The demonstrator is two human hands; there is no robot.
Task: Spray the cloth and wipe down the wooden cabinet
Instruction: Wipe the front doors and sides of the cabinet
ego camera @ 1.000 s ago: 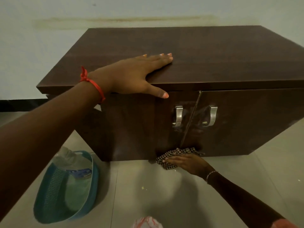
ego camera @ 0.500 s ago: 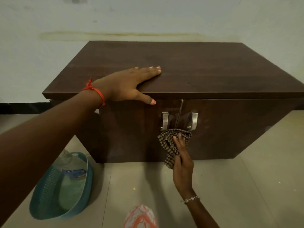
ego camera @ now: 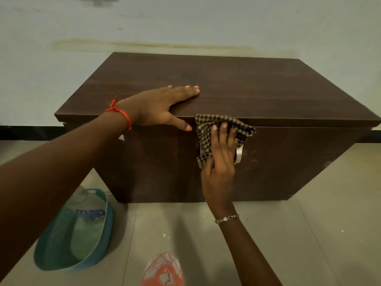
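Observation:
A dark brown wooden cabinet with two front doors stands on the floor against the wall. My left hand lies flat on its top near the front edge, fingers spread, thumb hanging over the edge. My right hand presses a brown-and-cream checked cloth against the upper front of the doors, just under the top edge. The cloth and hand cover the metal door handles; only part of one handle shows. A spray bottle lies in a teal basket at the lower left.
The teal plastic basket sits on the tiled floor left of the cabinet. An orange-and-white patterned thing shows at the bottom edge. A pale wall with a dark skirting runs behind the cabinet.
My right hand has carried the cloth up the cabinet front, from the bottom of the doors past the handles to just under the top edge. My left hand stays on the top.

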